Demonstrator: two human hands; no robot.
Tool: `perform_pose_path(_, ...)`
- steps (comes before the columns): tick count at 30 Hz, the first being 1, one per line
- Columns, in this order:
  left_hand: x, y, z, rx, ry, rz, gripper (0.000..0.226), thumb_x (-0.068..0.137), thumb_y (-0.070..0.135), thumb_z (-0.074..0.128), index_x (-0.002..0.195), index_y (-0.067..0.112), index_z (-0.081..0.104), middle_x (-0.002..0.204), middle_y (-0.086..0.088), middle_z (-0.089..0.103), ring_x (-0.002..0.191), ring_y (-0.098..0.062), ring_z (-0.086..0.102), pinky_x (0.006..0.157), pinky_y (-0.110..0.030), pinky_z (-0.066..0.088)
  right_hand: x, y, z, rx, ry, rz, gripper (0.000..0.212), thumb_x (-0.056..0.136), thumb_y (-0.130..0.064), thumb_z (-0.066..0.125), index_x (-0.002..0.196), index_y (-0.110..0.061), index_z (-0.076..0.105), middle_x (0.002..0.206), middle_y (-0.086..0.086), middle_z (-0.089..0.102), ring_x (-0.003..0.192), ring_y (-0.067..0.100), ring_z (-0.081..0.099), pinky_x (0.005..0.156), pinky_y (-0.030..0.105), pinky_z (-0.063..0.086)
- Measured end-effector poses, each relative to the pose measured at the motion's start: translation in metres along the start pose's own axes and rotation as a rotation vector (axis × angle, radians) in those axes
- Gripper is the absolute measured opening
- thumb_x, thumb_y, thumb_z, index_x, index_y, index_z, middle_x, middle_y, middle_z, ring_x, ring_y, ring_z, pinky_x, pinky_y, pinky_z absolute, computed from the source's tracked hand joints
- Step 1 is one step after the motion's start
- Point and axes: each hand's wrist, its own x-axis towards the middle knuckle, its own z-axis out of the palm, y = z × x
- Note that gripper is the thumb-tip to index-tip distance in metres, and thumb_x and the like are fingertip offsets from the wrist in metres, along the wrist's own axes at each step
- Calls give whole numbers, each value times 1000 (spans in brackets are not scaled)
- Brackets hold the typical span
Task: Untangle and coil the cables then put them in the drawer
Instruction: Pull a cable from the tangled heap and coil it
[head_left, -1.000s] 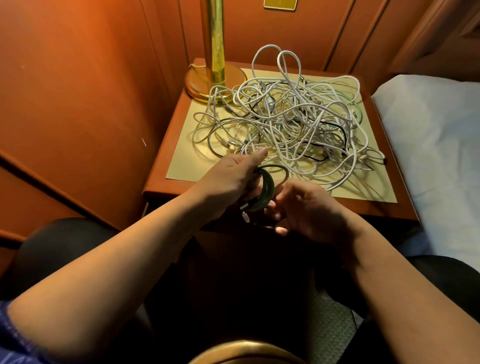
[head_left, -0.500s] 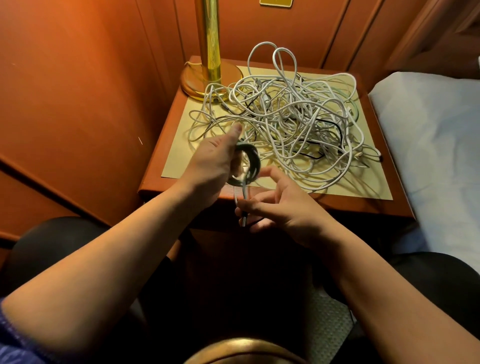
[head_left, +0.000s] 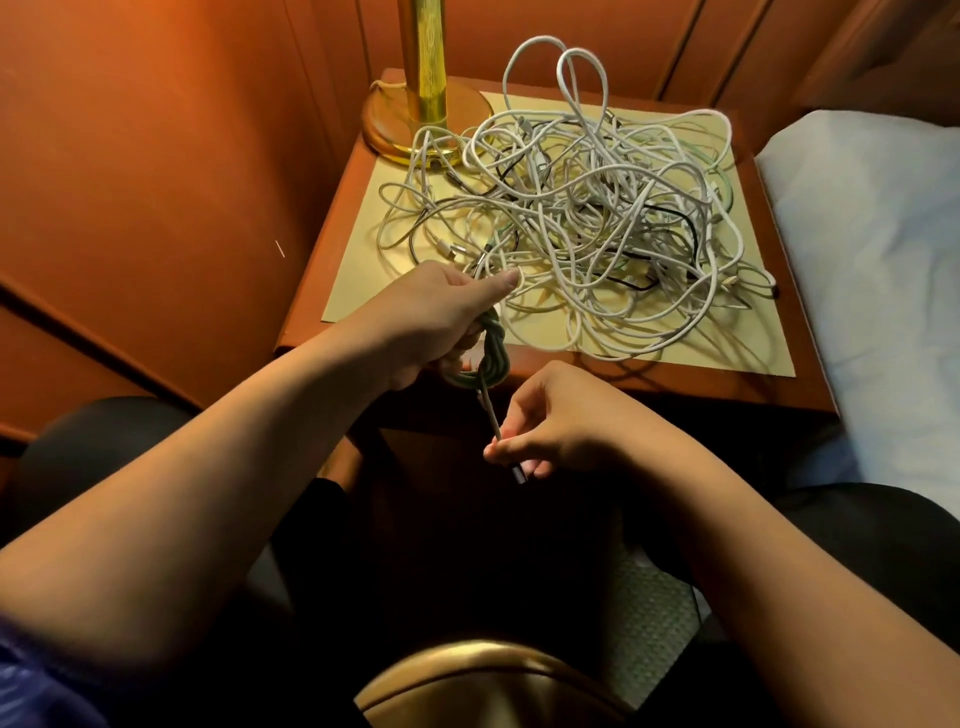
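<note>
A big tangle of mostly white cables (head_left: 582, 208), with a few black and green strands, covers the wooden nightstand (head_left: 675, 379). My left hand (head_left: 431, 322) grips a small coil of green cable (head_left: 488, 358) over the nightstand's front edge. The coil's loose end runs down to my right hand (head_left: 550, 426), which pinches it just above the dark plug (head_left: 519, 474). The drawer is not visible; the nightstand's front lies in shadow below the hands.
A brass lamp (head_left: 428, 104) stands at the nightstand's back left corner, touched by the tangle. A yellow mat (head_left: 363, 280) lies under the cables. Wood panelling closes the left side, a white bed (head_left: 872, 249) the right. A brass chair back (head_left: 483, 680) is below.
My left hand turned the green coil and the loose end now hangs through it. My right hand slid down the end to near the plug, drawing it taut.
</note>
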Motion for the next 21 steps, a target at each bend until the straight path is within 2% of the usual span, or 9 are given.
perform_pose_path(4,0,-1,1,66,-62,-14,59,102,47,56,53,17,42,50,-3,37,47,-18,32,46,-25,33,0,-3,1,-77,-78,52,20,87,-28,85,80,-15,71,68,4,75,68,16,74,75,34,65)
perform_pose_path(6,1,1,-2,53,-54,-2,56,103,49,53,57,18,43,48,1,38,44,-15,32,45,-24,33,-5,-5,6,-51,-75,8,21,87,-28,84,79,-16,70,68,5,74,67,19,73,71,36,64)
perform_pose_path(10,6,10,-18,-86,9,37,45,104,52,47,75,17,44,48,6,39,41,-9,32,43,-22,31,-14,-5,9,75,144,-217,14,89,-26,83,84,-17,74,69,4,74,59,11,69,54,22,54)
perform_pose_path(12,8,11,-19,-87,21,52,44,104,52,47,78,16,44,50,4,39,41,-10,33,43,-22,31,-17,-6,2,75,187,-272,11,87,-28,84,90,-21,76,73,0,75,59,5,67,54,17,49)
perform_pose_path(15,12,7,-15,-54,37,66,49,105,52,44,71,18,40,50,3,35,43,-14,29,44,-22,30,-21,-6,-7,145,204,-262,28,81,-32,88,104,-26,73,91,0,78,65,3,68,60,20,53)
perform_pose_path(16,12,7,-13,-56,40,73,52,106,52,42,67,18,39,49,3,34,42,-15,28,44,-22,29,-21,-8,-8,204,230,-261,32,81,-31,87,108,-25,71,96,0,77,68,2,68,60,19,52)
perform_pose_path(18,13,6,-8,-59,29,87,59,107,53,39,60,18,37,48,2,32,42,-15,26,44,-21,28,-17,-11,-8,494,277,-278,35,83,-27,85,111,-20,66,100,0,74,65,6,65,47,19,46)
perform_pose_path(19,12,6,-6,-48,19,91,60,107,55,37,60,17,38,49,1,32,43,-16,25,43,-21,27,-14,-13,-7,683,286,-282,34,84,-26,84,110,-17,65,98,1,72,61,10,61,40,20,41)
perform_pose_path(21,11,6,-1,-5,8,102,63,104,63,33,66,14,44,53,-3,33,46,-17,27,43,-23,28,-10,-18,-6,950,256,-267,27,88,-29,74,108,-16,61,95,3,68,57,14,55,39,21,32)
